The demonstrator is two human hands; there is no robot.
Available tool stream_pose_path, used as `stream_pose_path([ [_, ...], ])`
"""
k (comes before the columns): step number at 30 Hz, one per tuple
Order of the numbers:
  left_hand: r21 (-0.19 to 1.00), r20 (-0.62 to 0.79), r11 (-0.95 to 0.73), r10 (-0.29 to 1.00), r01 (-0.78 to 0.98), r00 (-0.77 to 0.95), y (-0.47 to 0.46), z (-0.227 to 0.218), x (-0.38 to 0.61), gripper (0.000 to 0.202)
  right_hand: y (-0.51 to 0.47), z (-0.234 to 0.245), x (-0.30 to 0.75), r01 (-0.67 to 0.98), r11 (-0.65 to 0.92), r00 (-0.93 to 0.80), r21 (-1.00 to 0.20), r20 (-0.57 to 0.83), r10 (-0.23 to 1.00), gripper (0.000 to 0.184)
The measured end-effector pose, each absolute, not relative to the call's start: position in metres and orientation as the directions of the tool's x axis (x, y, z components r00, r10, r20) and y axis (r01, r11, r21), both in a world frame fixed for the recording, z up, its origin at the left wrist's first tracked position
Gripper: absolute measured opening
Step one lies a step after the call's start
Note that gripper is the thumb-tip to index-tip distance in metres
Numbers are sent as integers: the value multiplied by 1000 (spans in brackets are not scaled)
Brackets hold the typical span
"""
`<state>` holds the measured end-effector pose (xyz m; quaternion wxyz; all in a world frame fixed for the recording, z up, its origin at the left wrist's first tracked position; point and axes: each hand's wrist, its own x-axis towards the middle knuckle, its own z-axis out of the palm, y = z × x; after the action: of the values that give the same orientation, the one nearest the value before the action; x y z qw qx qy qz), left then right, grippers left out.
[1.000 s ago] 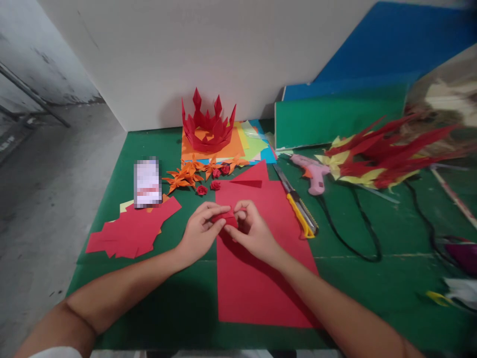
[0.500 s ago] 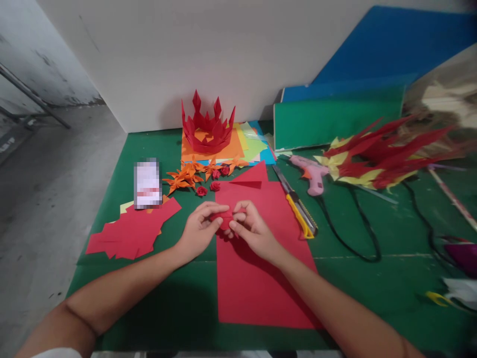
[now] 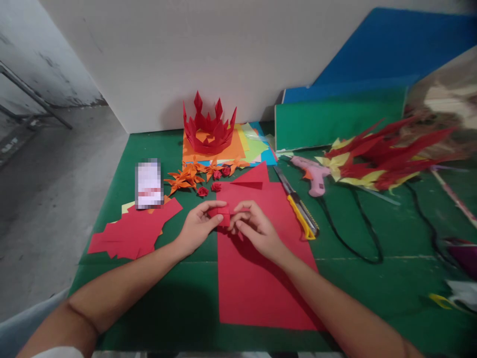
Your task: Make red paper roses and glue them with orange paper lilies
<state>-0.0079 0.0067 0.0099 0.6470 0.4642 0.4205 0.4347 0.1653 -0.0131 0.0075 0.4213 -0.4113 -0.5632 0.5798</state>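
Over the red paper sheet [image 3: 268,278], my left hand [image 3: 197,223] pinches a small folded red paper [image 3: 224,215] between thumb and fingers. Creases show on its upper face. Close against its right side, my right hand [image 3: 257,226] has its fingers bent and apart, with the thumb off the paper; whether a fingertip touches the edge I cannot tell. Beyond my hands lie several orange paper flowers [image 3: 184,177] and small red paper roses [image 3: 202,191]. A red folded triangle [image 3: 253,176] rests at the top of the sheet.
A yellow box cutter [image 3: 300,214] with its blade out lies right of the sheet, beside a pink glue gun [image 3: 315,176] with a black cord. Red paper strips [image 3: 130,231] and a phone [image 3: 149,184] are on the left. A red paper crown [image 3: 208,132] stands behind.
My right thumb and fingers have come off the folded red paper and spread apart. My left hand keeps hold of it, now with more of its squarish face showing.
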Motion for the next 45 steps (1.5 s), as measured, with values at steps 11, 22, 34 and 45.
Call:
stream_pose_path([
  [11, 997, -72, 76, 959, -4, 276, 6, 2, -7, 21, -4, 10, 171, 294, 296, -250, -909, 225, 942, 14],
  [22, 1000, -13, 20, 966, -22, 260, 6, 2, -8, 17, -3, 7, 171, 256, 297, -211, -920, 247, 946, 13],
  [34, 1000, 6, -3, 982, -17, 190, 9, 2, -10, 20, -4, 10, 172, 319, 263, -131, -911, 233, 964, 8],
  [45, 999, -15, 7, 978, 36, 210, 7, 2, -10, 19, -2, 7, 171, 324, 292, -197, -900, 238, 951, 10],
])
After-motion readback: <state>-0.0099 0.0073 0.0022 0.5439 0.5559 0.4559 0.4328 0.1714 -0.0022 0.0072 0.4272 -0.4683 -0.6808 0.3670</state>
